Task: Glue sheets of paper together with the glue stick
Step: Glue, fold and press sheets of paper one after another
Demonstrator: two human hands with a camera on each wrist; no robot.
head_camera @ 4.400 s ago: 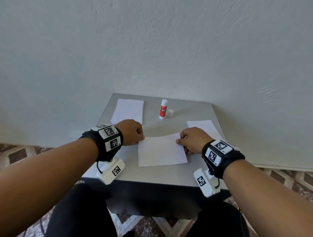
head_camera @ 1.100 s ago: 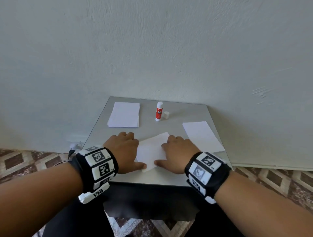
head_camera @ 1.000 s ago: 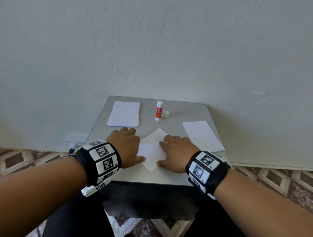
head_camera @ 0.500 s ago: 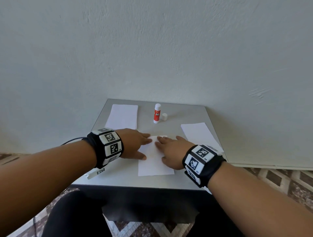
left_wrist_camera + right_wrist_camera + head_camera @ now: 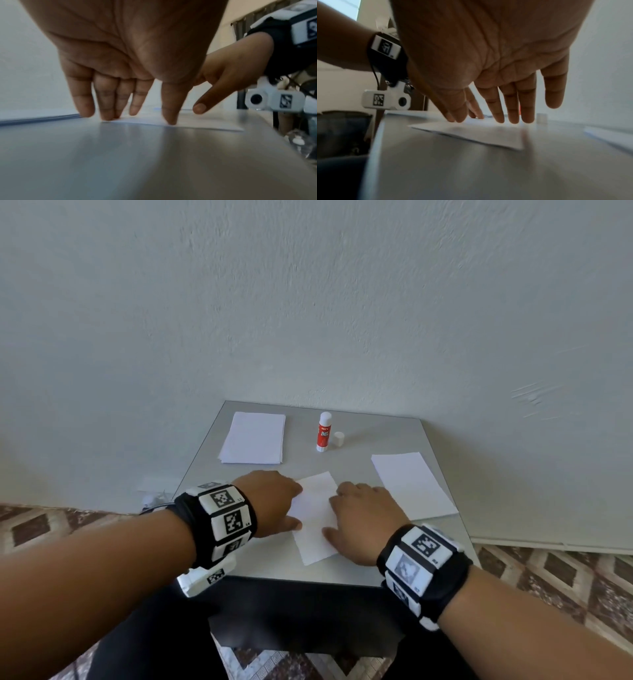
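Observation:
A white sheet of paper (image 5: 315,518) lies tilted on the grey table (image 5: 363,463) near its front edge. My left hand (image 5: 277,503) lies flat on the sheet's left side, and in the left wrist view its straight fingertips (image 5: 106,116) press the paper (image 5: 197,123). On the sheet's right side my right hand (image 5: 359,517) is spread flat, straight fingers (image 5: 513,116) touching the paper (image 5: 479,134). The red and white glue stick (image 5: 324,431) stands uncapped at the back, its white cap (image 5: 338,438) beside it. Neither hand holds anything.
A stack of white sheets (image 5: 253,438) lies at the back left of the table. A single sheet (image 5: 412,484) lies at the right edge. A pale wall stands right behind the table. Patterned floor tiles show on both sides.
Both hands stayed flat on the sheet and slid over it. The sheet turned from straight to slightly tilted, and the hands drew back toward the front edge.

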